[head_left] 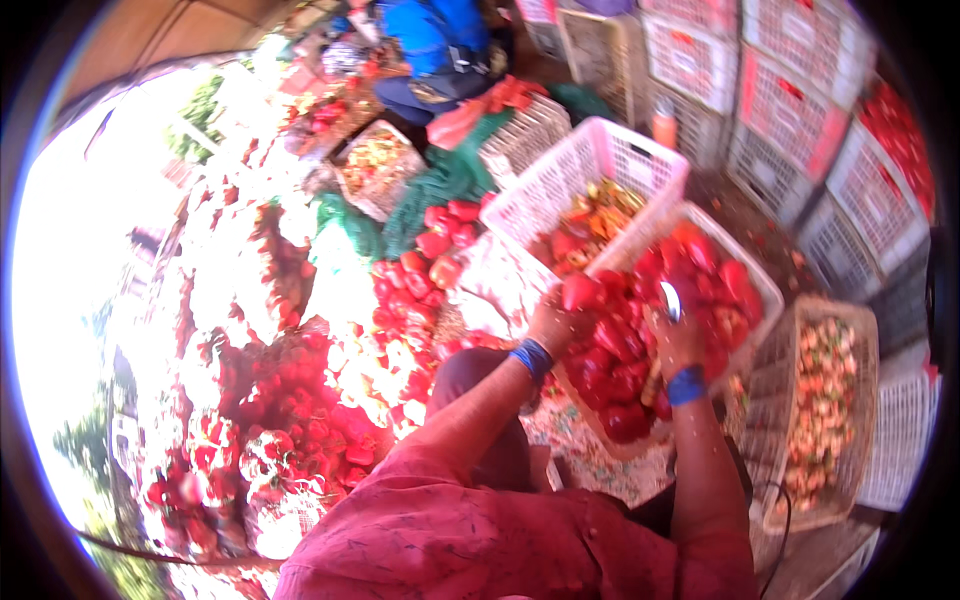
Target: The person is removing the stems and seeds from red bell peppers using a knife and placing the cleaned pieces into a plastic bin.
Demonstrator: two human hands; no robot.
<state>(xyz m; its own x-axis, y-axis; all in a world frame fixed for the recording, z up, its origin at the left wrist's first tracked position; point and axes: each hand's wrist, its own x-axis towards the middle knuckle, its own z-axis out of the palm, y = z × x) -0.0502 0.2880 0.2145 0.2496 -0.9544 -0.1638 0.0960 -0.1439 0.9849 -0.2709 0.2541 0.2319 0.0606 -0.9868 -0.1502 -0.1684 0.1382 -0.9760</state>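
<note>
Pointing its shiny end forward, the tool [671,300] runs fore-and-aft

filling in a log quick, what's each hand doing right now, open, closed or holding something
Left hand: fingers closed on a red pepper.
Right hand: closed, holding what looks like a knife.

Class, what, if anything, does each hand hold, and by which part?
The right hand apparently holds a shiny metal tool by its pale handle. The left hand is at a rounded red pepper; any grip is unclear.
</note>
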